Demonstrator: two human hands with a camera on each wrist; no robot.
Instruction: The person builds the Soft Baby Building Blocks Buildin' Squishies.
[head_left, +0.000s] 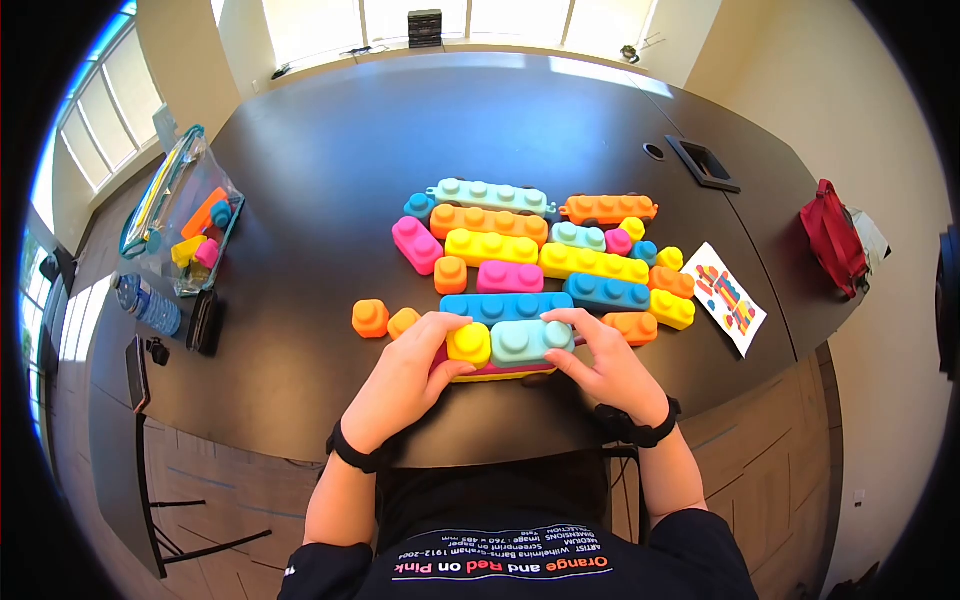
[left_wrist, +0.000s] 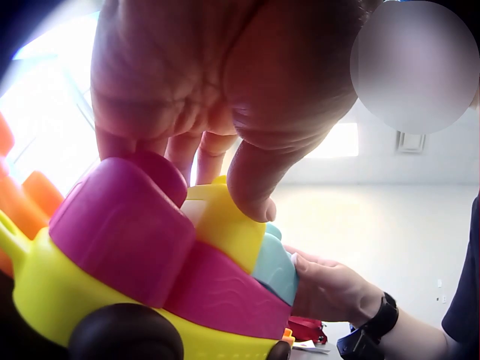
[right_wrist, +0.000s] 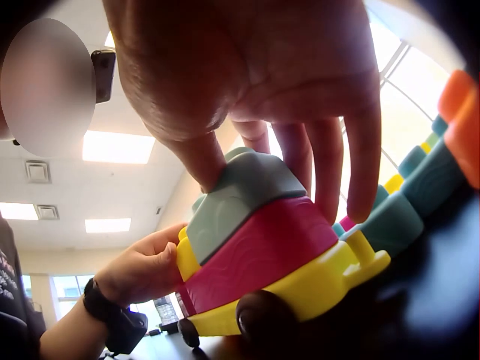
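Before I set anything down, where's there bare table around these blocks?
The broadest bare tabletop lies beyond the farthest light-blue block, toward the windows. Another patch lies between the clear bag and the slanted pink block. Blocks crowd the space before your left hand and right hand.

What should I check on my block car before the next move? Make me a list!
1. Left fingers pinching the yellow block: ok.
2. Right fingers holding the light blue block: ok.
3. Pink block sitting on the yellow base: ok.
4. Top blocks pushed all the way down: cannot tell; the pegs underneath are hidden.
5. Picture sheet face up and uncovered: ok.
6. Every block out of the clear bag: not ok; some colored ones show inside.
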